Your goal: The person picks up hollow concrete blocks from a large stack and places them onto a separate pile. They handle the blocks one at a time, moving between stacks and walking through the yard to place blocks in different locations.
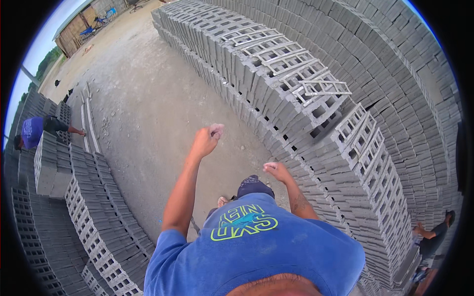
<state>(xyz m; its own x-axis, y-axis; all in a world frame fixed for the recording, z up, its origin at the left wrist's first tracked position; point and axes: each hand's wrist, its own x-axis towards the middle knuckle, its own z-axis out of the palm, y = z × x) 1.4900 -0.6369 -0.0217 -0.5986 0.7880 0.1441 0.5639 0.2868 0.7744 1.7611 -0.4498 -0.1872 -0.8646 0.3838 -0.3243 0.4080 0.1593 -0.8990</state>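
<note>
My left hand (207, 140) is raised over the bare ground with its fingers curled in; pale pinkish covering or dust shows on the fingertips. Lower and to the right, my right hand (277, 171) is also closed, its fingertips pale. I see nothing held in either hand. The right hand is nearest to the long stack of grey hollow concrete blocks (276, 106) but apart from it. Several light rectangular frames (326, 88) lie on top of that stack, some overlapping.
More concrete blocks (106, 197) are stacked at the left, beside long pale strips (90, 123) on the ground. A person in purple (33, 132) bends there; another person (437, 239) is at the lower right. A shed (74, 32) stands far off.
</note>
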